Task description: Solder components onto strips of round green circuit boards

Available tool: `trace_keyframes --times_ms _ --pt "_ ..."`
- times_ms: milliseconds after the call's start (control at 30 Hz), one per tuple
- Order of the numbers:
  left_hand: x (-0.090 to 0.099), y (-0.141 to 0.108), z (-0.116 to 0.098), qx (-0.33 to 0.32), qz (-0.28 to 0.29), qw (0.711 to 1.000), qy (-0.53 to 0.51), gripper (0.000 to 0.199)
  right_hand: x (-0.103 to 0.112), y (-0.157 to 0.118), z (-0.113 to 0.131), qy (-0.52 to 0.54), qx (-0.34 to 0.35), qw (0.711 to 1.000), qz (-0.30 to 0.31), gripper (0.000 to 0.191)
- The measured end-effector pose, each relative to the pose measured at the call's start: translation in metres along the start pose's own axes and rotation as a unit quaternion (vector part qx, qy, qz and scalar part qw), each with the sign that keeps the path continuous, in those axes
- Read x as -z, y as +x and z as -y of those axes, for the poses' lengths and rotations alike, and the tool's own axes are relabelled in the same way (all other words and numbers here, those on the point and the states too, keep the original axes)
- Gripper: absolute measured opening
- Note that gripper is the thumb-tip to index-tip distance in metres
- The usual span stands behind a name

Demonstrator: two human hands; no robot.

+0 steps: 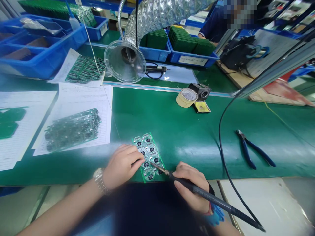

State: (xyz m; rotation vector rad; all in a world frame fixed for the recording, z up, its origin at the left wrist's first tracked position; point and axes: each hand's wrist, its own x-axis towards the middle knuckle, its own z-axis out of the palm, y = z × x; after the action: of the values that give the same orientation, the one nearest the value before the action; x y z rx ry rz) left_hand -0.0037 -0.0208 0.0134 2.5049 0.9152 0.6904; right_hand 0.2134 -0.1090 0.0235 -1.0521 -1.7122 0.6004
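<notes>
Left hand [125,166] leaning over the board [150,153], can't tell whether it's pinching anything | right hand [194,177] grasping the iron [214,198], tip down at the board | board lying flat near the bench's [192,137] front edge | pliers [244,150] off right

Your long black soldering iron [208,196] had a matt, plastic-looking handle [236,212] and a dull metal tip [159,168]; the green rectangular circuit-board panel [150,150] looked faintly glossy. Your silver link-band watch [99,178] was shiny metal. You had a smooth, glossy green worktop [145,111], a crinkled, reflective silver foil duct [159,16], and a round, clear funnel [113,64] of smooth plastic.
</notes>
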Motion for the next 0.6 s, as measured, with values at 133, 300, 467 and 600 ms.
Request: trace_keyframes --times_ms 133,300,467,600 --pt "-0.001 -0.001 0.001 -0.004 -0.002 1.0 -0.015 0.017 0.001 -0.005 -0.003 0.015 -0.009 1.0 -0.006 0.02" --pt "0.01 -0.009 0.005 0.014 -0.023 0.996 -0.08 0.016 0.008 -0.019 -0.013 0.057 -0.038 0.997 -0.027 0.024" --pt "0.021 -0.021 -0.006 -0.033 -0.045 0.998 -0.005 0.01 0.013 -0.022 -0.015 0.058 -0.039 0.996 -0.051 0.024" --pt "0.016 -0.029 -0.027 -0.112 -0.015 0.994 0.004 0.013 0.015 -0.022 -0.013 0.056 -0.04 0.995 -0.067 0.023"
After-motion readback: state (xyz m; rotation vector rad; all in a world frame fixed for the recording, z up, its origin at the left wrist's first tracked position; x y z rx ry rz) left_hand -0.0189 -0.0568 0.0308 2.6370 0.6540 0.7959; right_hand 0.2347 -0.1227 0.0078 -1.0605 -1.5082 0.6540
